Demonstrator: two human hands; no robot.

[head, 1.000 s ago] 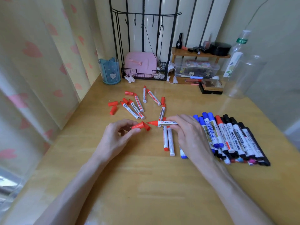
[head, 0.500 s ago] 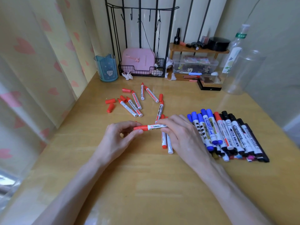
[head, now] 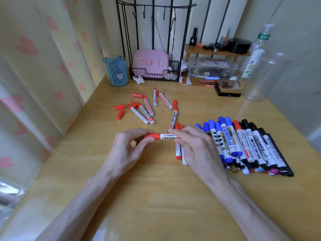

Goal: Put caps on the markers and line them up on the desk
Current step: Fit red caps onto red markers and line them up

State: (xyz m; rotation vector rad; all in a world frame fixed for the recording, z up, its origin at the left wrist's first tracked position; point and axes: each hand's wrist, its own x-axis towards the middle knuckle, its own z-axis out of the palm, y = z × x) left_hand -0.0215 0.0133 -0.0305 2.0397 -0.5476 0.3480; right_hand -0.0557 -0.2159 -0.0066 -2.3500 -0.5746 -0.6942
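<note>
I hold a red marker (head: 163, 136) level above the desk, between both hands. My left hand (head: 128, 150) pinches its red cap end, and my right hand (head: 196, 146) grips the white barrel. The cap sits on the marker. Under my right hand lie two capped red markers (head: 178, 153), side by side. A row of capped blue, red and black markers (head: 246, 145) lies to the right. Several uncapped red markers (head: 147, 110) and loose red caps (head: 120, 111) are scattered further back on the desk.
At the back stand a blue pen cup (head: 116, 71), a wire rack with a pink box (head: 152, 65), a small wooden shelf (head: 217, 51) over a clear box, and clear plastic bottles (head: 257, 66) at the right. A curtain hangs along the left edge.
One second ago the cap in my left hand and the marker in my right were apart. They came together, and the cap is now on the marker.
</note>
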